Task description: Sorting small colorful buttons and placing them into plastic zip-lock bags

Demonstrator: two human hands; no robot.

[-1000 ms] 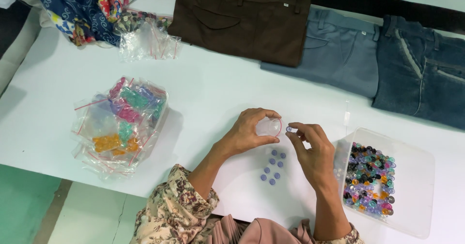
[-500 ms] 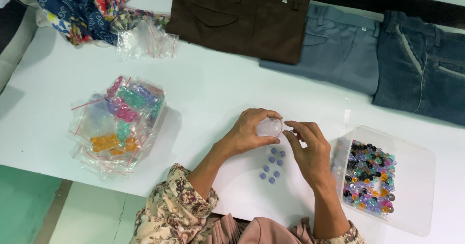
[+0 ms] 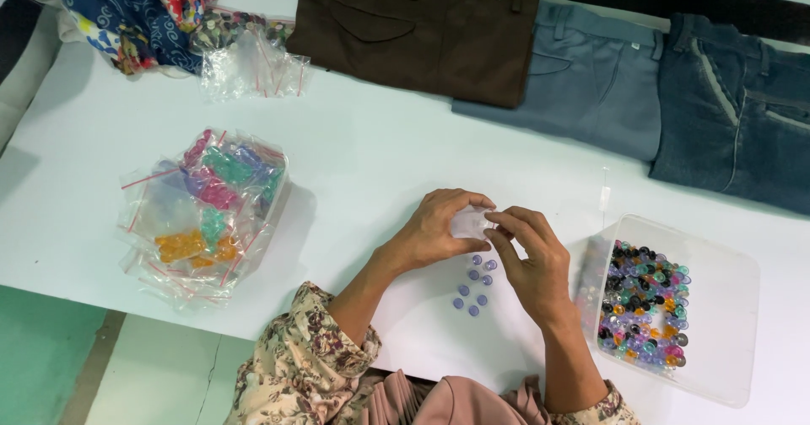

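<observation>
My left hand and my right hand meet above the white table, both pinching a small clear plastic bag between the fingertips. Just below the hands, several small purple-blue buttons lie loose on the table. To the right stands a clear plastic tub filled with mixed coloured buttons. Whether a button is between my right fingers is hidden.
A pile of small clear bags of sorted coloured buttons lies at the left. Empty clear bags sit at the back left beside patterned cloth. Brown trousers, grey-blue trousers and dark jeans lie along the back.
My right hand has moved left and closed in on the small bag held by my left hand. The view has shifted slightly.
</observation>
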